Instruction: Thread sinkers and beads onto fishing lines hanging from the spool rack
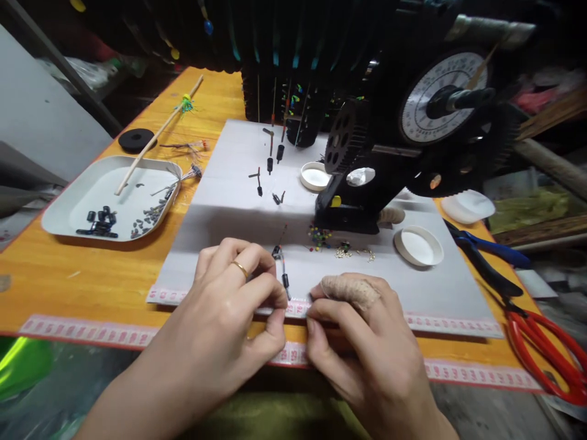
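Both hands meet at the near edge of a pale grey sheet [238,183] spread on the orange wooden counter [82,275]. Left hand [229,311], a gold ring on one finger, curls its fingertips down and pinches the near end of a thin wire rig [283,269] against a pink measuring tape [449,324] running along the sheet's front edge. Right hand [362,336], one finger wrapped in a rough tan bandage, pinches at the same spot from the right side; fingertips of the two hands are almost touching. That wire rig lies on the sheet just beyond the fingers, slanting away, thin and dark with small black cylindrical beads strung on it. A second pink tape [92,333] lines the counter's near edge. Tiny coloured beads [318,235] and pale metal bits lie scattered just beyond, near the foot of a black machine [367,159] with toothed gears and a round white numbered dial [435,91]. Three shallow white round lids [418,245] sit on the sheet around the machine. More dark floats and wires [270,159] lie further back on the sheet. Far left, a white rounded tray [73,201] holds small black tubes, grey pellets and a long pale stick; a black disc [136,139] lies behind it. At right, red-handled scissors [545,348] and blue-handled pliers [490,250].
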### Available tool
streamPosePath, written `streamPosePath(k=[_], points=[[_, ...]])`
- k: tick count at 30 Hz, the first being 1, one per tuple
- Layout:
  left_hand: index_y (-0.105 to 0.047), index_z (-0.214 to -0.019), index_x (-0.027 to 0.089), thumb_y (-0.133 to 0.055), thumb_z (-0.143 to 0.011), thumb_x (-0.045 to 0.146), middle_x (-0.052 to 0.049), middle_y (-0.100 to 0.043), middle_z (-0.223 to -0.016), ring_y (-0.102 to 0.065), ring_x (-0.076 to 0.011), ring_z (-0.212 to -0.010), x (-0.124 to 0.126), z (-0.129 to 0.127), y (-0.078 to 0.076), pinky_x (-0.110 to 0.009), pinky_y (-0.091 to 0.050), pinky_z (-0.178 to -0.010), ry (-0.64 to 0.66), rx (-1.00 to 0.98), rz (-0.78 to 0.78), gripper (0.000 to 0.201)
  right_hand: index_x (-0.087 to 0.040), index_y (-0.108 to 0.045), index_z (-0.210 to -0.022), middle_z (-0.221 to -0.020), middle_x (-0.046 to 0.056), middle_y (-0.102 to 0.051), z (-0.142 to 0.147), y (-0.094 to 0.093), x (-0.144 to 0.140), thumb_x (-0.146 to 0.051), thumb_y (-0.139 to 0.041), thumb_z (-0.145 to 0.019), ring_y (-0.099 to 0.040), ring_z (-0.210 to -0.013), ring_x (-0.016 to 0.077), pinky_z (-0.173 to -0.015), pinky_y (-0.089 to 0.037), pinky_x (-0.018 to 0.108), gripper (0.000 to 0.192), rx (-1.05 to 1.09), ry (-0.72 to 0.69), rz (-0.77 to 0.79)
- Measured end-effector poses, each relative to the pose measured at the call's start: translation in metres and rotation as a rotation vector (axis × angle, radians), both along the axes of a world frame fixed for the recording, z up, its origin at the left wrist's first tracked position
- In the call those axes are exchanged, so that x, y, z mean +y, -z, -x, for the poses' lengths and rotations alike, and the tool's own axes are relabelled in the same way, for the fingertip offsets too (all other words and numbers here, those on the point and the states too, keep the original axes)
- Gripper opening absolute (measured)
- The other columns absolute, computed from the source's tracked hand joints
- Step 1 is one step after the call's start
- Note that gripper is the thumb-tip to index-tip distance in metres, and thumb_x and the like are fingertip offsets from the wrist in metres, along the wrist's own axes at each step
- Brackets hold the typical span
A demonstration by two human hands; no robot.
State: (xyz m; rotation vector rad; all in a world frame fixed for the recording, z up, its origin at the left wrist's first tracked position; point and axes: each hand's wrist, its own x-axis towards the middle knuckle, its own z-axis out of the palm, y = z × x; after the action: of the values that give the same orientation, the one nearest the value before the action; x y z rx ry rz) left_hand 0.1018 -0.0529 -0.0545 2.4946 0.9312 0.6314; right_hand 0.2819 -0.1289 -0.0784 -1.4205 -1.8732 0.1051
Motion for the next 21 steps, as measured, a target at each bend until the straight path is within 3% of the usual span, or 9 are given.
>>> streamPosePath(k=[5, 21], points=[[-0.062, -0.078, 0.018, -0.056, -0.087, 0.01, -0.005, -0.058, -0.095, -0.048, -0.0248, -0.098, 0.004, 0.005, -0.001, -0.043, -0.036, -0.082, 0.005, 0.011, 0.028, 0.014, -0.014, -0.061, -0.088, -0.089, 0.006, -0.06, 0.006, 0.002, 0.0, -0.001, -0.06, -0.086, -0.053, -0.085, 0.0185, -0.075, -0.043, 0.034, 0.013, 0.003, 0.023, 0.027], [-0.062, -0.076, 0.02, -0.057, -0.081, 0.006, -0.004, -0.059, -0.095, -0.048, -0.0247, -0.097, 0.01, 0.014, 0.004, -0.043, -0.038, -0.081, -0.019, -0.043, 0.06, 0.015, -0.018, -0.06, -0.093, -0.094, 0.006, -0.062, 0.005, 0.007, 0.0, -0.004, -0.063, -0.084, -0.054, -0.088, 0.0205, -0.076, -0.046, 0.035, 0.017, -0.079, 0.039, 0.06]])
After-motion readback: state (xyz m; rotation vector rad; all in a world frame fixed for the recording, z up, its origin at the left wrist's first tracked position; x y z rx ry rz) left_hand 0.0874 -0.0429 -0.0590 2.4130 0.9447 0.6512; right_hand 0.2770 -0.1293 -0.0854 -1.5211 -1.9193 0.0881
